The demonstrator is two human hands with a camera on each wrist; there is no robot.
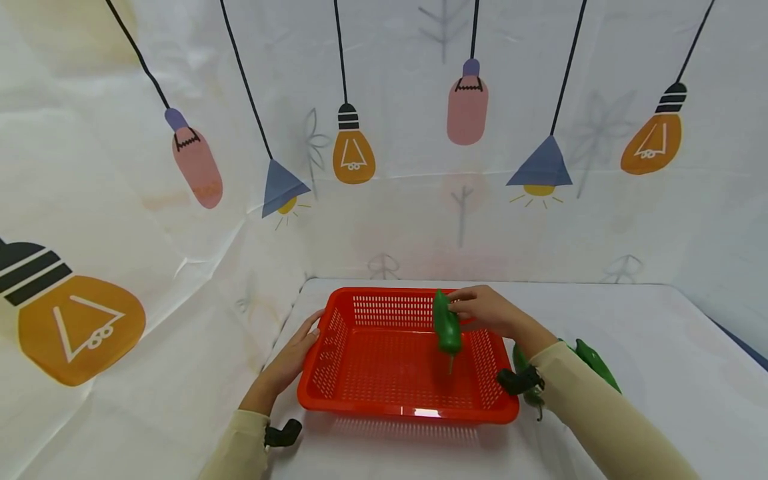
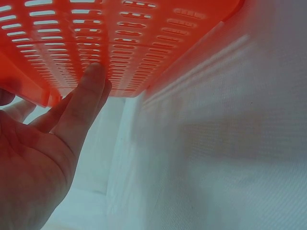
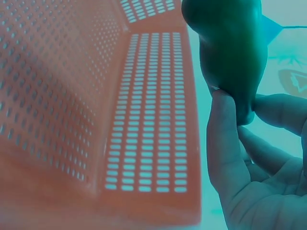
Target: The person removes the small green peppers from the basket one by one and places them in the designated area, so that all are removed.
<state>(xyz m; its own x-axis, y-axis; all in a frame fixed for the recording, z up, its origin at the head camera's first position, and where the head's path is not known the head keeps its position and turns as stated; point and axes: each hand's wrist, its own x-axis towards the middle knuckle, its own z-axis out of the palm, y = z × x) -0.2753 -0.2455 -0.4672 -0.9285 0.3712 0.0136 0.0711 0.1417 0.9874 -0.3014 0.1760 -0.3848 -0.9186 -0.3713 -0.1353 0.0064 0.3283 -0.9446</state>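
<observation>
A red plastic basket (image 1: 390, 367) with slotted walls stands on the white table. My left hand (image 1: 293, 360) grips its left rim near the far corner; in the left wrist view a finger (image 2: 88, 91) lies along the slotted outer wall. Above the basket's right part, my right hand (image 1: 483, 308) pinches a green pepper (image 1: 447, 327) by its far end, with the stem hanging toward me. In the right wrist view this glossy pepper (image 3: 232, 52) sits between thumb and fingertips, beside the slotted wall (image 3: 148, 115).
More green peppers (image 1: 595, 363) lie on the table (image 1: 648, 347) right of the basket, partly hidden by my right forearm. A white sheet printed with lamps (image 1: 408, 220) hangs behind the table and along its left side.
</observation>
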